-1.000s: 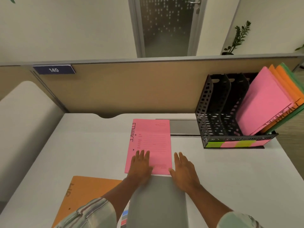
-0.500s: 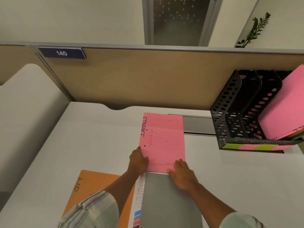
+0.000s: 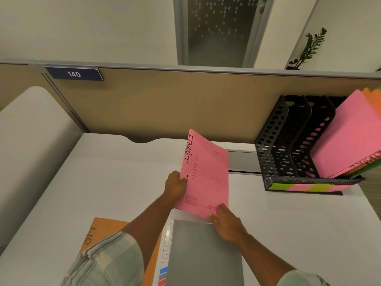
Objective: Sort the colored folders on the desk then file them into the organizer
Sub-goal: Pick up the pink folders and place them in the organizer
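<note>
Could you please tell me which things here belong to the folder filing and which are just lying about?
Belong to the job: pink FINANCE folder, gripped by the left hand and right hand; orange HR folder on the desk; black organizer; filed folders leaning in it.
Just lying about: grey binder; 140 sign; plant.

blue plate on partition: 140 | pink folder: FINANCE | orange folder: HR

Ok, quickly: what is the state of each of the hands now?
Left hand: closed, grips the pink folder at its left edge.
Right hand: closed, pinches the same folder at its near right corner.
</note>
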`<state>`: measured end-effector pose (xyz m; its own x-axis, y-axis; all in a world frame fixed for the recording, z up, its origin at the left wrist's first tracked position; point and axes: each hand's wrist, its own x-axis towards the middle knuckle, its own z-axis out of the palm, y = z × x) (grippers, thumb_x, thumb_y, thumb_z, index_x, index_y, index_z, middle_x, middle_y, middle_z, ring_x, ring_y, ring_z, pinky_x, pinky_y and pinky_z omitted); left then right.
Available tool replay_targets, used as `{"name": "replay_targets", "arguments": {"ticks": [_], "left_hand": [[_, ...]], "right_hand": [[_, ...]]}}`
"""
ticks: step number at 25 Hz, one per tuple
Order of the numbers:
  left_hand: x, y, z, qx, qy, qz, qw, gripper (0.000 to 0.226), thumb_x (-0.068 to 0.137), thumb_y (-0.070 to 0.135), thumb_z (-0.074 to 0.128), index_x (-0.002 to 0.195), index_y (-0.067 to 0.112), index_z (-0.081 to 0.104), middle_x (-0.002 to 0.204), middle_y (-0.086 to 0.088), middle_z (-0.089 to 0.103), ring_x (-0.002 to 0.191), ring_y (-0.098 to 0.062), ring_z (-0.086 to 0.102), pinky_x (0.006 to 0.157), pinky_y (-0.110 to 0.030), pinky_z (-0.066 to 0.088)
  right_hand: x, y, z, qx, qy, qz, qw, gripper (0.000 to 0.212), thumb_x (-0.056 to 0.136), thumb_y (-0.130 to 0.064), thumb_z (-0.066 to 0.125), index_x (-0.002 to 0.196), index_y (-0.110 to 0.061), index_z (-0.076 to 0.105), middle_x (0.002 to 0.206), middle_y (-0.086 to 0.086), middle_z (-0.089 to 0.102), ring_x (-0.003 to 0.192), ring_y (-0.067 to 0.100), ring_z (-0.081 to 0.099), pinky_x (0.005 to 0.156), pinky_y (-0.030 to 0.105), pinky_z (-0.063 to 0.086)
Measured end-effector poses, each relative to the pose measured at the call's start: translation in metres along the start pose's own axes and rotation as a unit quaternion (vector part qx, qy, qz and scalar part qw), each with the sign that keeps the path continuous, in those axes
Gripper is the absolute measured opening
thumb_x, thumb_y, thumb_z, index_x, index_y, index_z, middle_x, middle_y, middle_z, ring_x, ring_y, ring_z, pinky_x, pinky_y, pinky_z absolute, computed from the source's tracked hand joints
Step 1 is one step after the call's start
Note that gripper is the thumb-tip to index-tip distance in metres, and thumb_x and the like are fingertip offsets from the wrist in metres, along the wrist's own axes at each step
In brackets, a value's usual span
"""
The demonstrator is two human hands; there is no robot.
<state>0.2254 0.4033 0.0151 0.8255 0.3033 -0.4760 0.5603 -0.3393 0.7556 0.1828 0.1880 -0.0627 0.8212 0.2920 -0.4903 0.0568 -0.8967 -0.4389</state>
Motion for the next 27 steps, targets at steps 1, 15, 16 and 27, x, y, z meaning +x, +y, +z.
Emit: {"name": "replay_targets", "arguments": {"ticks": [1,15,16,27], "left_hand": [[-0.005,0.006,0.004,-0.013,-0.012,-0.003,1.0,0.015,0.104,0.016,0.045,0.105,0.015,0.06,0.105,-0.006,0.071,0.087,-0.022,0.072,0.062,-0.031,0.056],[-0.128,0.069,0.095,-0.099,-0.028,0.177,0.979,0.019,0.113,0.032,0.042,0.128,0.034,0.054,0.124,0.015,0.068,0.104,-0.009,0.071,0.077,-0.018,0.058],[-0.134,0.068,0.104,-0.087,-0.018,0.207,0.974,0.02,0.114,0.028,0.039,0.127,0.035,0.053,0.122,0.022,0.069,0.104,-0.004,0.071,0.075,-0.014,0.058],[-0.19,0.097,0.202,-0.027,0.014,0.303,0.953,0.041,0.111,0.022,0.047,0.15,0.028,0.036,0.1,0.037,0.056,0.083,0.016,0.066,0.066,-0.002,0.05]], "right_hand": [[-0.003,-0.001,-0.005,0.0,0.004,-0.016,1.0,0.054,0.101,-0.06,0.029,0.132,-0.018,0.043,0.139,0.002,0.051,0.121,0.025,0.057,0.101,0.05,0.05],[-0.064,-0.016,-0.128,0.272,0.137,-0.108,0.946,0.055,0.103,-0.059,0.035,0.147,-0.026,0.042,0.135,-0.006,0.056,0.115,0.018,0.06,0.091,0.029,0.051],[-0.069,-0.015,-0.135,0.277,0.143,-0.113,0.943,0.059,0.101,-0.063,0.036,0.148,-0.027,0.042,0.137,-0.006,0.057,0.118,0.019,0.061,0.096,0.034,0.052],[-0.139,0.014,-0.242,0.239,0.362,-0.155,0.887,0.033,0.103,-0.045,0.05,0.124,-0.021,0.058,0.08,-0.01,0.059,0.071,0.006,0.059,0.066,0.021,0.048]]}}
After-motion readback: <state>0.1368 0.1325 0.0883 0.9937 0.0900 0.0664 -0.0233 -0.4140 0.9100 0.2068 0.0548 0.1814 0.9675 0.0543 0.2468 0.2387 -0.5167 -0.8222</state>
